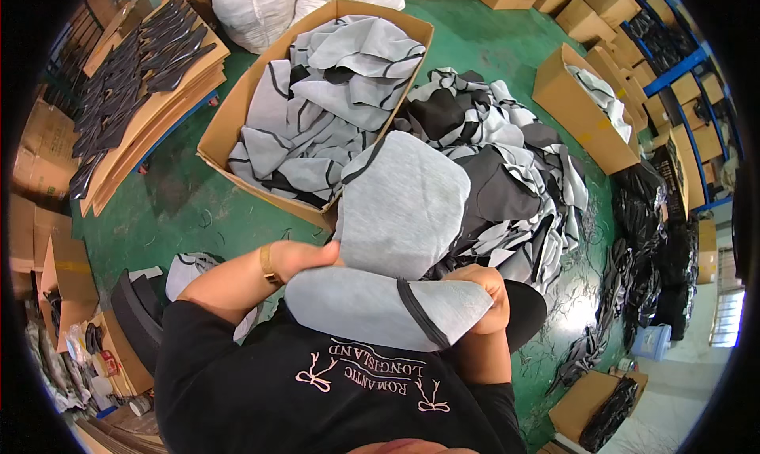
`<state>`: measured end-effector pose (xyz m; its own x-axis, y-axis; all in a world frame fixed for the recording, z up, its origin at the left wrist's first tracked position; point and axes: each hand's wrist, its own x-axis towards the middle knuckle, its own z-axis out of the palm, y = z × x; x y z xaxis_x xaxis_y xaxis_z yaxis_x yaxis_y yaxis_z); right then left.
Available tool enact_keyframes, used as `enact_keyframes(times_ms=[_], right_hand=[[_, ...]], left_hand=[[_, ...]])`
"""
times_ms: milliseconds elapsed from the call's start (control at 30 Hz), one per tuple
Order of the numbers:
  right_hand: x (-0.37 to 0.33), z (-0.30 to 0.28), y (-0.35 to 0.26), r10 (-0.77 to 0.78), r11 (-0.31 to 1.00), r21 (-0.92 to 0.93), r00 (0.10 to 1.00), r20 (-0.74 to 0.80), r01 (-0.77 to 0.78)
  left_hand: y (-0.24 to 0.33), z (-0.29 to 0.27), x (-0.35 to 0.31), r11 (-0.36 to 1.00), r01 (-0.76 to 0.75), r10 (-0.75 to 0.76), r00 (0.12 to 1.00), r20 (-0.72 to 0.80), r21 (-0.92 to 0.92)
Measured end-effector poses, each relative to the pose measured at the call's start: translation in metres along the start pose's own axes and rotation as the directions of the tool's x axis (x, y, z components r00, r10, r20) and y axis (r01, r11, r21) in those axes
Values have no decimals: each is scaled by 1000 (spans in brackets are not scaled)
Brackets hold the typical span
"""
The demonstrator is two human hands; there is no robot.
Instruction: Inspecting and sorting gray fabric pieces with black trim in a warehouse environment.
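Observation:
In front of my chest I hold a light grey fabric piece [356,303] with a black strip sewn across it. My right hand [484,294] is closed on its right end, fingers gripping the edge. At the far left side my left hand [305,258] has its thumb along the cloth, and its other fingers are hidden behind the fabric. A broad grey panel [404,205] with rounded corners spreads just beyond; whether it joins the piece in my hands, I cannot tell. A gold-coloured band [267,265] circles my left wrist.
Ahead stands a large cardboard box [218,149] filled with similar grey pieces. Right of it, a heap of grey and black pieces [507,185] lies on the green floor [182,216]. Black parts lie on stacked cardboard [150,129] at left. Black plastic bags [641,232] line the right.

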<state>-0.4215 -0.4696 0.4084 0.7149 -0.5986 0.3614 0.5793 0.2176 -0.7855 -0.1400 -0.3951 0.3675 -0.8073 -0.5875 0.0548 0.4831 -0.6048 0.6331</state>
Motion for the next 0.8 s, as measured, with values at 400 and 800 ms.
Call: enact_keyframes(times_ms=[400,800], right_hand=[[23,-34,-9,-59,933,-291,708,-704,-212],[48,-129,68,-174,478,-652,664,-728,-589]], left_hand=[[77,-17,23,857,-365,504,738,-448,363],[64,-137,78,475,383,714,360,-601,793]])
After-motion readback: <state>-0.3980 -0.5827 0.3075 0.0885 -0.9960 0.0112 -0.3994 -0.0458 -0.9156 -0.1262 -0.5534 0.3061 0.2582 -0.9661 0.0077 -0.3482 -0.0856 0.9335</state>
